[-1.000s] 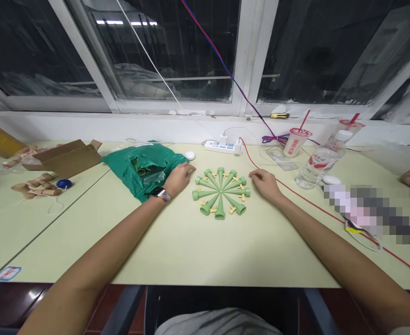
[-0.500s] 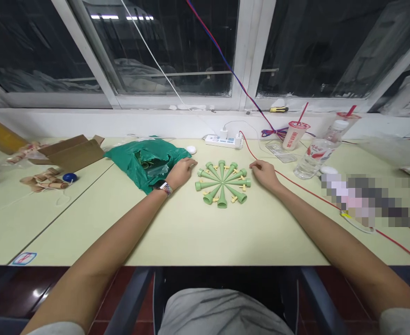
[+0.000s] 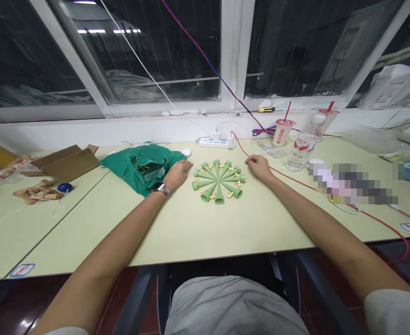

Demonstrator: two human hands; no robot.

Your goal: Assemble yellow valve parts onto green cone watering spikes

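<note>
Several green plant-watering spikes (image 3: 219, 194) lie in a ring on the table, their narrow tips meeting in the middle and wide ends outward. Small yellow valves (image 3: 231, 194) stick out from their sides. My left hand (image 3: 177, 174) rests left of the ring, beside a torn green plastic bag (image 3: 121, 164), holding nothing, its fingers lying loosely outstretched. To the right of the ring, my right hand (image 3: 259, 166) lies on the tabletop with fingers loosely bent and nothing visible in it. Neither hand touches the spikes. Inside the bag's tear, more green pieces show partly.
Behind the ring is a white power strip (image 3: 217, 142) with a red cable (image 3: 297, 180). A water bottle (image 3: 299, 151) and drink cup (image 3: 282, 134) stand right. Left are a cardboard box (image 3: 67, 163) and wooden toys (image 3: 39, 191) with a blue ball (image 3: 65, 187).
The camera view has turned slightly to the right, so the table and its items appear shifted left. Both hands stay beside the ring, and the spikes keep their arrangement.
</note>
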